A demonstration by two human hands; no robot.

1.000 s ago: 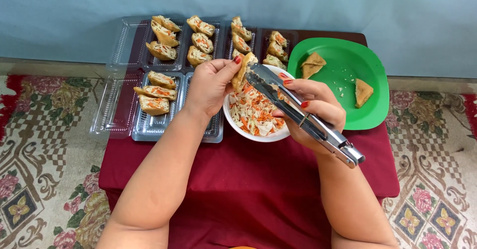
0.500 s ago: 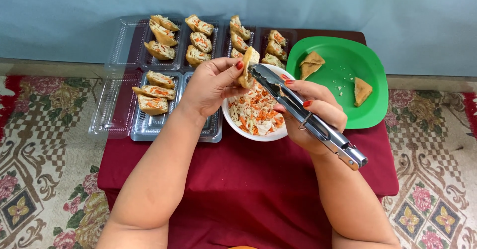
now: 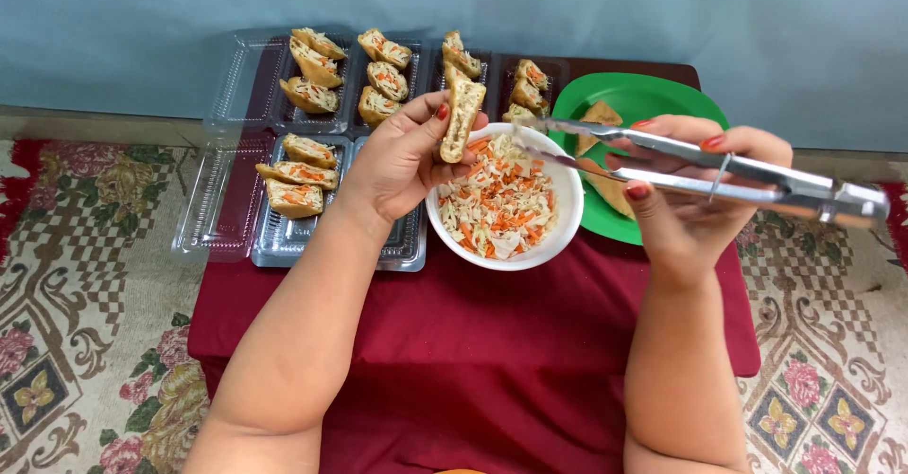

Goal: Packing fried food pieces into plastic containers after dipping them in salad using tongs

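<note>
Left hand (image 3: 402,157) gripped tofu pocket (image 3: 462,114) | right hand (image 3: 686,185) clasped tongs (image 3: 700,166) | risk: you could have spilled filling beside bowl (image 3: 558,233).

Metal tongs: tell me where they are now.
In the head view, the metal tongs are in the right hand, tips over the white bowl, beside the green plate.

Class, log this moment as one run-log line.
left hand: holds tofu pocket | right hand: holds tongs over slaw bowl
</note>
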